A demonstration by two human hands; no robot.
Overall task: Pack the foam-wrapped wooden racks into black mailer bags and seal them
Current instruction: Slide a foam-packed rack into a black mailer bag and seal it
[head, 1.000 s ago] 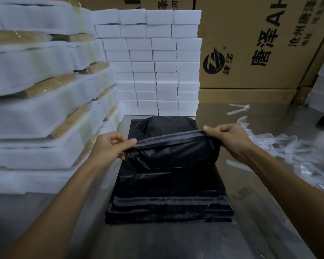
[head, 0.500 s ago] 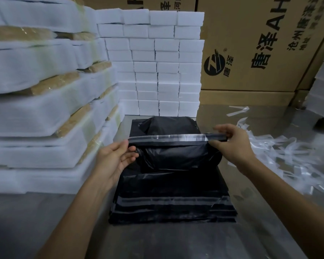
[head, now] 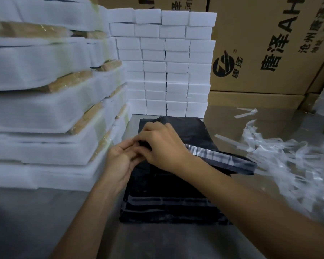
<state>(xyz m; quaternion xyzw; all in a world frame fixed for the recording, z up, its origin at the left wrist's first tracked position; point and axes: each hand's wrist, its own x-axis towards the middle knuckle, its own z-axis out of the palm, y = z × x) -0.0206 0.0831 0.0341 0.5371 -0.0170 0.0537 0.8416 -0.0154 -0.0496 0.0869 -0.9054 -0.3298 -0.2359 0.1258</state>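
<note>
foam-wrapped racks point(head: 45, 113) crowd left, strips point(head: 288, 157) right

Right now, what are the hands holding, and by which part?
Both hands, left and right, pinch the black mailer bag at the left end of its adhesive flap; the exact finger contact is hidden.

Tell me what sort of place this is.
Probably a warehouse packing station. Foam-wrapped racks are piled high on the left, printed shipping cartons line the back, and a stack of black mailer bags lies on the table beside a heap of peeled strips.
</note>
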